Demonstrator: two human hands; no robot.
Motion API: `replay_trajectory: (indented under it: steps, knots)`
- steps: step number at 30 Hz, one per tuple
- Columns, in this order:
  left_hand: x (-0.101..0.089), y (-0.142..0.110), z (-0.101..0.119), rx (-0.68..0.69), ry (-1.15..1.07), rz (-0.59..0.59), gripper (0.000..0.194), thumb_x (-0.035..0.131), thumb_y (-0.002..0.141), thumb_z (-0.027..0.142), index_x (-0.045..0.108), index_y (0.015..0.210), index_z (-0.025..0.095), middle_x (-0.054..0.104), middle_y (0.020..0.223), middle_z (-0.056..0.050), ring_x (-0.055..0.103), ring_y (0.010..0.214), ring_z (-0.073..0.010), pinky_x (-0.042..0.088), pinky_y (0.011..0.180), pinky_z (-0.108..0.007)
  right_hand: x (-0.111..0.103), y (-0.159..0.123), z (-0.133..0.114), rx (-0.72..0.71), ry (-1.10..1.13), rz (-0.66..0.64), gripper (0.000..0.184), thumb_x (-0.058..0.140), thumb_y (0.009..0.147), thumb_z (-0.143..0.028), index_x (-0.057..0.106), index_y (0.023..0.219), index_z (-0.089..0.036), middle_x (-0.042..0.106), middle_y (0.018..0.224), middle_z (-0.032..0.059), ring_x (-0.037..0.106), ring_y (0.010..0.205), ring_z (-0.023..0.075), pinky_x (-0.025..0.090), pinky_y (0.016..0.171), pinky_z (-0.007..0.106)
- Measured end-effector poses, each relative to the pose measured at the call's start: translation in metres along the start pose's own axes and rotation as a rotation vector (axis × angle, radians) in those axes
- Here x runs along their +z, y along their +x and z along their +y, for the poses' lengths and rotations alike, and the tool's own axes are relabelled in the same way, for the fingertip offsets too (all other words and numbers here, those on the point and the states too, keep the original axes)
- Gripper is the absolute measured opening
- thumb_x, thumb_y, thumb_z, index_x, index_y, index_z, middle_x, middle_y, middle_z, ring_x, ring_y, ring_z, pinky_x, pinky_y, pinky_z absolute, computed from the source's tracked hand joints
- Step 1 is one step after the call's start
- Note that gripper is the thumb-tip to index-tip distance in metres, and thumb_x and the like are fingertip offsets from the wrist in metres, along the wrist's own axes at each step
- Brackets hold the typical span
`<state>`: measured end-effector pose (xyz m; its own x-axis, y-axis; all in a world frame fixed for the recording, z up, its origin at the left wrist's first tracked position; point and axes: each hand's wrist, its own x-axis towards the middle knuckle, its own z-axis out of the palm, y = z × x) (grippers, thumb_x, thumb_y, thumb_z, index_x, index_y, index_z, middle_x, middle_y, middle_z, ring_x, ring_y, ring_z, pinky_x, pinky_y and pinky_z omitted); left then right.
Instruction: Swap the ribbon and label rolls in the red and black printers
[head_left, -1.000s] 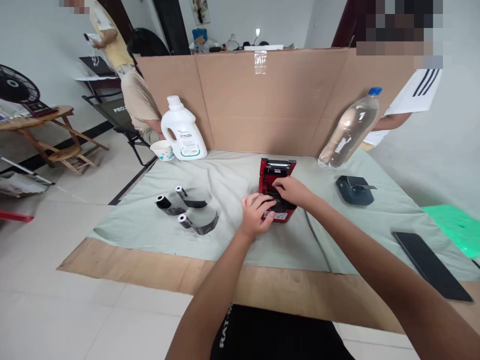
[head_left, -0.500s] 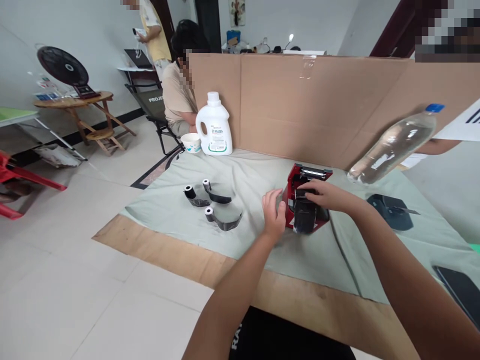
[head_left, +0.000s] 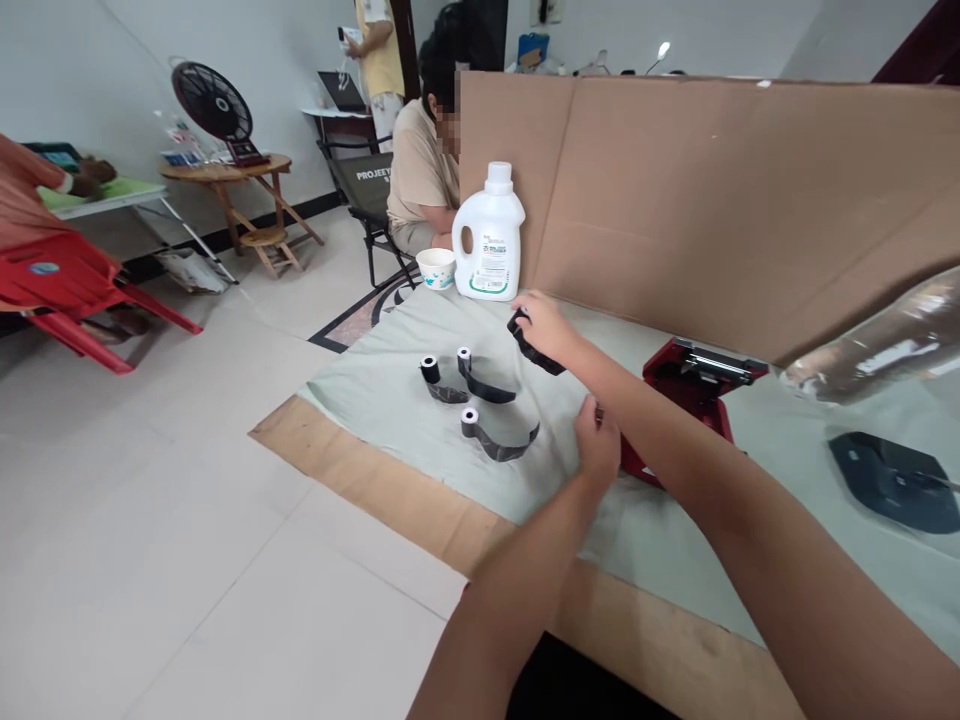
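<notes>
My right hand is closed on a black roll with a dark strip trailing from it, above the cloth near the detergent bottle. Beside the left side of a small red printer, my left hand has its fingers curled; it appears to grip the printer's edge, partly hidden by my right forearm. The printer's lid is raised. To the left stand three more dark rolls with white ends: one at the back left, one at the back right and one in front, each with a loose tail.
A white detergent bottle and a paper bowl stand by a cardboard partition. On the right lie a clear water bottle and a dark flat object. Other people are nearby; one sits behind the partition.
My right hand has taken the black roll out of the printer and moved left with it. My left hand's fingers have curled in beside the printer. The view has turned left.
</notes>
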<state>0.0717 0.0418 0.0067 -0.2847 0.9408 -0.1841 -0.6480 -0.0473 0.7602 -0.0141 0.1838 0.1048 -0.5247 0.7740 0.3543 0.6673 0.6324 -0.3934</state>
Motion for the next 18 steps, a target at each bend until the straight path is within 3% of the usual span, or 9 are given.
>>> replay_trajectory:
  steps: [3,6,8,11,13,16,18]
  knots:
    - [-0.002,-0.002,0.001,-0.073,-0.061,-0.063,0.029,0.075,0.081,0.047,0.061,0.079,0.021,0.064,0.082,-0.006,0.062,0.081,-0.0199,0.053,0.080,-0.037,0.044,0.013,0.002,0.053,-0.086,-0.155,0.033,0.048,0.092,-0.010,0.065,0.118,-0.018,0.060,0.125,0.0123,0.058,0.103,0.0238,0.046,0.092,0.036]
    - [-0.005,0.000,-0.002,-0.154,-0.145,-0.107,0.029,0.069,0.086,0.052,0.064,0.082,0.023,0.065,0.080,-0.009,0.064,0.078,-0.0232,0.057,0.078,-0.041,0.065,0.013,0.000,0.084,-0.132,-0.221,0.034,0.046,0.093,-0.010,0.065,0.121,-0.016,0.060,0.127,0.0141,0.058,0.103,0.0250,0.045,0.091,0.036]
    - [-0.006,0.003,-0.007,-0.176,-0.164,-0.122,0.030,0.067,0.087,0.054,0.066,0.090,0.024,0.066,0.082,-0.010,0.066,0.080,-0.0250,0.059,0.079,-0.043,0.064,0.011,-0.008,0.092,-0.150,-0.225,0.034,0.048,0.094,-0.012,0.065,0.123,-0.014,0.060,0.129,0.0169,0.055,0.110,0.0291,0.044,0.093,0.039]
    - [-0.006,0.008,-0.015,-0.115,-0.081,-0.146,0.028,0.071,0.085,0.050,0.066,0.095,0.024,0.068,0.088,-0.010,0.067,0.084,-0.0252,0.059,0.086,-0.045,0.046,-0.001,-0.035,0.013,-0.211,-0.137,0.032,0.050,0.098,-0.023,0.066,0.124,-0.014,0.060,0.131,0.0193,0.049,0.121,0.0348,0.040,0.097,0.043]
    - [-0.003,0.011,-0.016,-0.036,0.055,-0.132,0.023,0.073,0.084,0.043,0.064,0.095,0.025,0.069,0.093,-0.009,0.066,0.088,-0.0240,0.056,0.090,-0.043,0.032,-0.018,-0.060,-0.076,-0.199,-0.148,0.030,0.049,0.101,-0.033,0.069,0.116,-0.017,0.066,0.121,0.0160,0.054,0.114,0.0318,0.041,0.091,0.039]
    - [0.000,0.010,-0.009,0.018,0.248,-0.043,0.015,0.067,0.087,0.036,0.063,0.095,0.025,0.067,0.093,-0.007,0.065,0.088,-0.0219,0.054,0.085,-0.039,0.023,-0.054,-0.095,-0.146,-0.132,-0.500,0.024,0.060,0.095,-0.044,0.071,0.096,-0.022,0.072,0.093,0.0077,0.063,0.087,0.0238,0.040,0.072,0.031]
    - [0.000,0.006,-0.001,0.037,0.325,-0.029,0.013,0.063,0.089,0.034,0.065,0.097,0.024,0.067,0.090,-0.005,0.063,0.083,-0.0200,0.052,0.078,-0.035,0.026,-0.076,-0.107,-0.168,-0.165,-0.669,0.017,0.068,0.088,-0.038,0.069,0.093,-0.022,0.072,0.089,0.0077,0.064,0.080,0.0230,0.037,0.065,0.029]
